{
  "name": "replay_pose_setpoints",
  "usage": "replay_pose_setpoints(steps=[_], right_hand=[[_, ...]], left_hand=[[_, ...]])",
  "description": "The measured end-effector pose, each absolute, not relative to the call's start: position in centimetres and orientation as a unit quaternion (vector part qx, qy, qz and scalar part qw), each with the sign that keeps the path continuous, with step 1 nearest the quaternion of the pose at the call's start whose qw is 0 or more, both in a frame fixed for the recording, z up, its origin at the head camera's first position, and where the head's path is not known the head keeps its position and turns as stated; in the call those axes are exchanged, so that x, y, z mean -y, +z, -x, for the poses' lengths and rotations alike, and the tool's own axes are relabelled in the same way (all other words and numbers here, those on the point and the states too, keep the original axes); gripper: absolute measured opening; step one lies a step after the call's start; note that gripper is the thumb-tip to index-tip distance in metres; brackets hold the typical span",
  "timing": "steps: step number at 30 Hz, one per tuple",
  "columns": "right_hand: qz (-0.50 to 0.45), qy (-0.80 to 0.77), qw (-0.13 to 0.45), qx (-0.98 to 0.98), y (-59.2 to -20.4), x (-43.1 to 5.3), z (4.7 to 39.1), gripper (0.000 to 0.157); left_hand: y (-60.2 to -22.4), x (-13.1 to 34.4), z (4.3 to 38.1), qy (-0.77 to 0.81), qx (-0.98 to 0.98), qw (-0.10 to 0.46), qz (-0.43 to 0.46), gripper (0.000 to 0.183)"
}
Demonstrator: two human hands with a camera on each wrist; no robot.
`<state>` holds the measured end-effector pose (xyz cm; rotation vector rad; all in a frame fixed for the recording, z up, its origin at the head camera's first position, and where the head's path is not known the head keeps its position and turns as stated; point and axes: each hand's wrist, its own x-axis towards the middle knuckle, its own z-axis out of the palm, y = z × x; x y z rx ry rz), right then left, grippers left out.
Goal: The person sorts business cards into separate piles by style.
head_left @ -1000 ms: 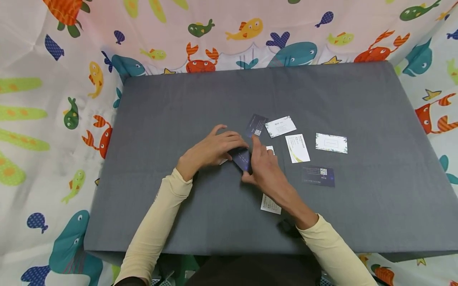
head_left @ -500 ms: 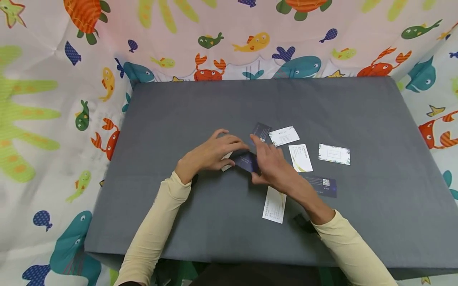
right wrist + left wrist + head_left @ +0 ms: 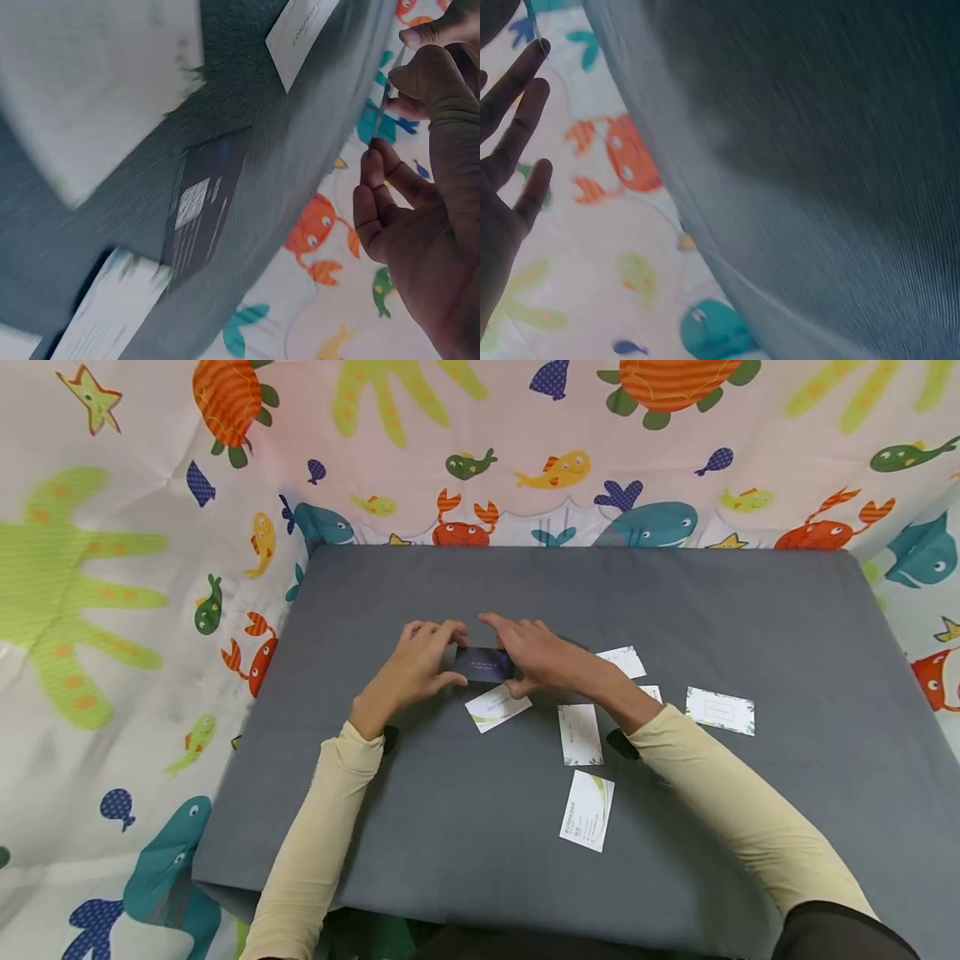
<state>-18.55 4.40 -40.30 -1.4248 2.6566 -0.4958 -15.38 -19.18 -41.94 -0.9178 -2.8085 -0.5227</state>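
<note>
We hold a dark blue business card [image 3: 483,664] between both hands, lifted just above the grey tablecloth [image 3: 675,593]: our left hand [image 3: 415,665] pinches its left end with thumb below and fingers curled over the top, and our right hand [image 3: 534,653] pinches its right end the same way. In the right wrist view the card shows edge-on as a thin sliver between the thumb and fingertips [image 3: 420,34] of that hand; in the left wrist view the left hand's fingers look fairly straight at the frame edge and the card cannot be made out there. Just below the held card, nearly touching our right thumb, lies a white card with a green swoosh [image 3: 498,707], tilted. A little further toward us from the right wrist sits a white card with leafy corners [image 3: 580,734], upright, and beyond it, nearer our body, another white card with a green curve [image 3: 587,810]. Behind the right hand a white card [image 3: 622,661] peeks out, and well to the right of the grip rests a white card with a leafy border [image 3: 720,711]. Another dark card with a QR code [image 3: 204,211] lies flat on the cloth in the right wrist view. A sea-creature print sheet [image 3: 150,568] surrounds the table.
</note>
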Motion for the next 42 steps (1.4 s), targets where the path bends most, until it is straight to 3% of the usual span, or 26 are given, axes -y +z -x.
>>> replay_pose_setpoints(steps=[10, 19, 30, 35, 42], right_hand=[[0.465, -0.171, 0.067, -0.866, -42.0, 1.5, 21.7, 0.098], [0.445, -0.152, 0.098, -0.877, -44.9, 2.3, 22.1, 0.099], [0.459, -0.145, 0.1, -0.871, -45.2, 2.8, 21.7, 0.094], [0.483, -0.161, 0.069, -0.858, -44.0, 1.6, 21.4, 0.08], [0.488, -0.148, -0.005, -0.86, -39.9, -4.8, 20.4, 0.058]], left_hand=[[-43.5, 24.2, 17.7, -0.172, 0.96, 0.075, 0.209, 0.073], [-46.7, 24.4, 18.3, -0.203, 0.964, 0.009, 0.173, 0.064], [-46.5, 24.8, 18.0, -0.174, 0.971, -0.013, 0.164, 0.064], [-45.1, 24.0, 17.1, -0.173, 0.972, 0.002, 0.161, 0.055], [-40.4, 19.1, 14.3, -0.152, 0.962, 0.068, 0.214, 0.048]])
